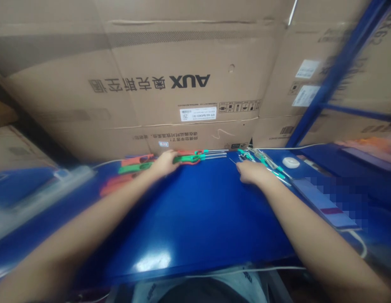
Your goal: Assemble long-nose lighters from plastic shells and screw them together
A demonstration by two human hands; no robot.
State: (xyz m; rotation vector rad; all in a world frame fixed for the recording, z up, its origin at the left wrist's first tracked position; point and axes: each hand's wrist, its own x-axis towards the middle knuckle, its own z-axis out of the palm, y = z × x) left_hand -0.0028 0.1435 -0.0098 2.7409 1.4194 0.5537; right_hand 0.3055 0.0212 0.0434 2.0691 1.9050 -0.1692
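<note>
My left hand (pixel 164 163) reaches to the far edge of the blue table (pixel 195 210) and rests on a row of red and green long-nosed lighters (pixel 190 158), fingers curled over them. More red and green lighters (pixel 132 166) lie to its left, blurred. My right hand (pixel 250 171) lies at the far right of the table with its fingers bent, touching a small pile of thin metal rods with teal parts (pixel 261 160). Whether either hand truly grips anything is not clear.
Large cardboard boxes (pixel 170 84) form a wall right behind the table. A blue rack post (pixel 334 71) rises at the right. A white round object (pixel 291 162) and a flat blue tray (pixel 321 198) lie right of my hand. A white cable (pixel 359 242) runs along the front edge.
</note>
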